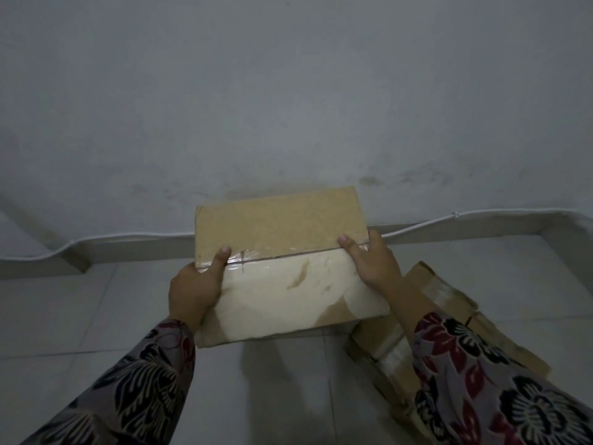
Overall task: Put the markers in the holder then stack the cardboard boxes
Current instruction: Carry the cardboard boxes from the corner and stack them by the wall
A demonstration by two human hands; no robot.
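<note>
I hold a flat cardboard box [282, 252] above the floor, in the middle of the view. Its far half is bare brown card and its near half carries a pale, torn label. My left hand [195, 290] grips its left edge with the thumb on top. My right hand [372, 261] grips its right edge, thumb on the seam. A second cardboard box [449, 303] with tape strips lies on the floor at the lower right, partly hidden under my right sleeve. No markers or holder are in view.
A pale tiled floor [96, 309] stretches below the held box. A grey wall [288, 91] rises straight ahead, with a low skirting step and a white cable [128, 234] running along its foot.
</note>
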